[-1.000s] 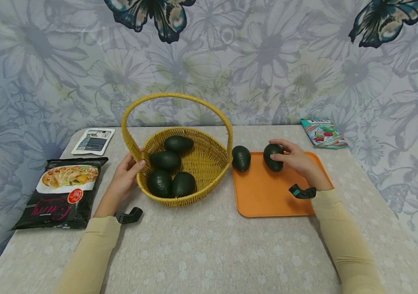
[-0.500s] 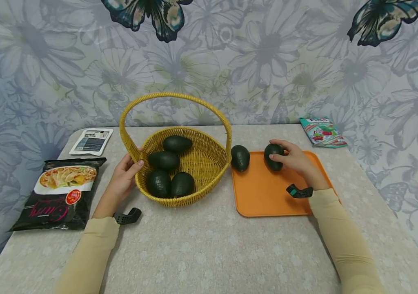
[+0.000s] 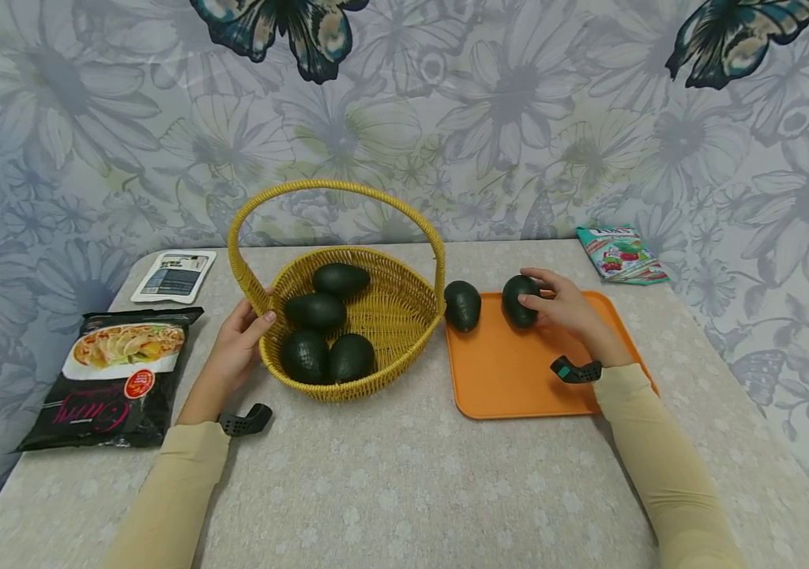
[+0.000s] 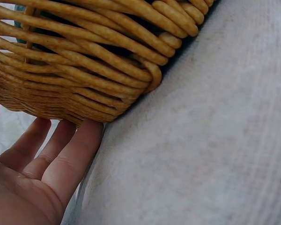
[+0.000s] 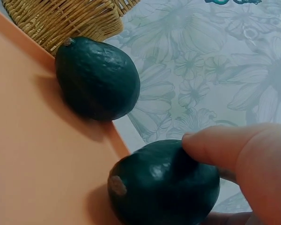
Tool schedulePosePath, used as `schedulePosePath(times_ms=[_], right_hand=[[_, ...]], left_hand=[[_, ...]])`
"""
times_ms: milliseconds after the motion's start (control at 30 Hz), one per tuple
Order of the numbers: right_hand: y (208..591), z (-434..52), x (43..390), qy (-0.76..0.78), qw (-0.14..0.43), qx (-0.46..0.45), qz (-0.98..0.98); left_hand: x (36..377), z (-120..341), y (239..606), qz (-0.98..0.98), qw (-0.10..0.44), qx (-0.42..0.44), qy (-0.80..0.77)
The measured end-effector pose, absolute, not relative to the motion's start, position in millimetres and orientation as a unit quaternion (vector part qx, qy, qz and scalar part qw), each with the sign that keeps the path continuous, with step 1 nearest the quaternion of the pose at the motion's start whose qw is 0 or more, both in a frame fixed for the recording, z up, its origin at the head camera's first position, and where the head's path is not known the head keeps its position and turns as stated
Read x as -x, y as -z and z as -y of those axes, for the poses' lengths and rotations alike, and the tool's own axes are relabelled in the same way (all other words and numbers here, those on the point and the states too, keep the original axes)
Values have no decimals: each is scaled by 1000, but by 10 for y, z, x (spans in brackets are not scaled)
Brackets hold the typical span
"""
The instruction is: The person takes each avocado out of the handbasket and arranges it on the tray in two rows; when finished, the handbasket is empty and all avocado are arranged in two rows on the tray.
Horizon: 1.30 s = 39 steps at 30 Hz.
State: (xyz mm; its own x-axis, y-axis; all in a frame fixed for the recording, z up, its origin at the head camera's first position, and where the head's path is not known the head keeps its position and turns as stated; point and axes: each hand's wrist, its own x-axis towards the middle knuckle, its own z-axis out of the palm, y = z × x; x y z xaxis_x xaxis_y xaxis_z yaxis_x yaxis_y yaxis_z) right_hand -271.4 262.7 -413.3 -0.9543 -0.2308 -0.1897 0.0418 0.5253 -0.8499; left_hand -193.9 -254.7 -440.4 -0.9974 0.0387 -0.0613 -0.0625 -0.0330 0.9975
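My left hand (image 3: 235, 348) holds the yellow wicker basket (image 3: 404, 336) at its left side, thumb by the foot of the tall handle. In the left wrist view its fingers (image 4: 68, 164) touch the outside of the woven wall. Several dark green avocados (image 3: 315, 311) lie inside the basket. Over the back of an orange tray (image 3: 518, 387), my right hand (image 3: 564, 304) grips an avocado (image 5: 159, 185) between thumb and fingers; whether it still touches the tray I cannot tell. Another avocado (image 3: 463, 306) sits at the tray's back left corner, beside the basket.
A black curry noodle packet (image 3: 116, 379) lies left of my left arm, with a white pouch (image 3: 173, 276) behind it. A teal snack bag (image 3: 621, 255) lies at the back right. The flowered wall (image 3: 504, 158) rises behind the table.
My right hand and the avocado in it have shifted slightly left over the tray. The left hand stays on the basket. The whole head view has drifted a little.
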Motion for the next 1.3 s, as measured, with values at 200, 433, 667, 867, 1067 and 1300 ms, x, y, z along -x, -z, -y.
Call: schedulePosePath(times_ms=[200,433,667,867,1067,1300], right_hand=[[4131,-2641,2701,486,119,51,-864],[4099,-2720,2698,470,122,49,-873],[4106,-2695,2696,469,135,46,-871],[4126,-2671,2689,480,129,45,-867],[4150,-2659,2693,495,129,45,-858],[4179,-2610,2708,510,138,50,-847]], left_hand=[[1940,2556,4412,-696,39,11,-717],[1943,2575,4428,-694,36,13,-719],[1948,2578,4444,-693,36,8,-720],[1955,2578,4443,-696,39,11,-717],[1959,2578,4439,-700,41,11,-713],[1956,2576,4438,-697,39,7,-716]])
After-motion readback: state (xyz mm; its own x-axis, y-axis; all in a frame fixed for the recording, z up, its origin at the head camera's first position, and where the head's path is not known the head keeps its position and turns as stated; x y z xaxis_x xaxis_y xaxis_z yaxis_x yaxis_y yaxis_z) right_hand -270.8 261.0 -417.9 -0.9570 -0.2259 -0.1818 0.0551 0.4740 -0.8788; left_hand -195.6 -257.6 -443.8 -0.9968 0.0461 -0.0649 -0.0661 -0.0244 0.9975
